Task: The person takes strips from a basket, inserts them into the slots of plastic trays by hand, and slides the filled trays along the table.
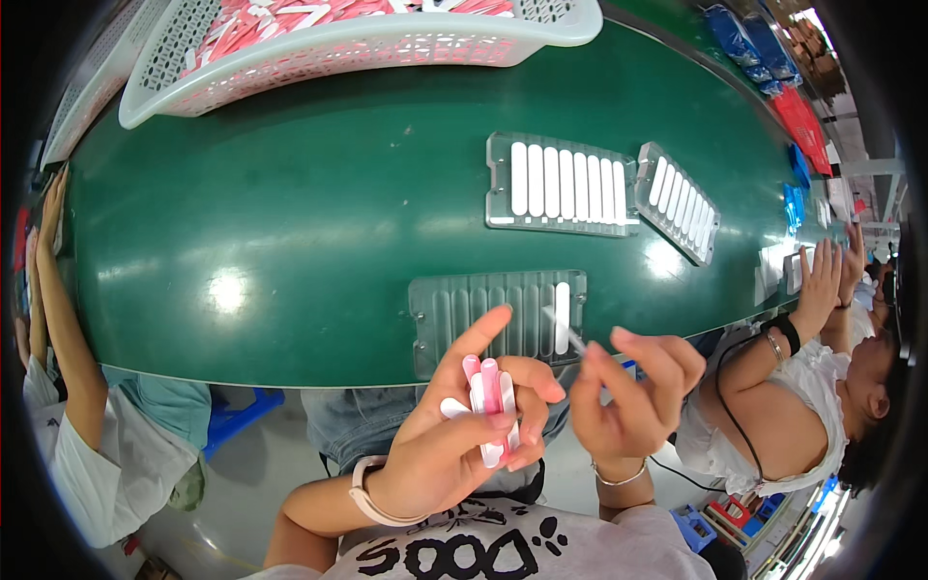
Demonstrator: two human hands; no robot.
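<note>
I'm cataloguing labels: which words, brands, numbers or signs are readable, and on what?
Wearer's pale grey shirt: black lettering and a paw-like mark; I won't copy the wording.
Blue shiny packages, upper right: any print too blurred to read.
Nearest clear slotted plastic tray: no readable text.
Pink and white flat rounded strips in the left hand: none visible.

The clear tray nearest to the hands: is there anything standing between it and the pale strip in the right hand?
Nothing visible stands between the pale strip in the right hand and the clear tray. Farther left, the index finger of the left hand overlaps the tray's middle in this view.
</note>
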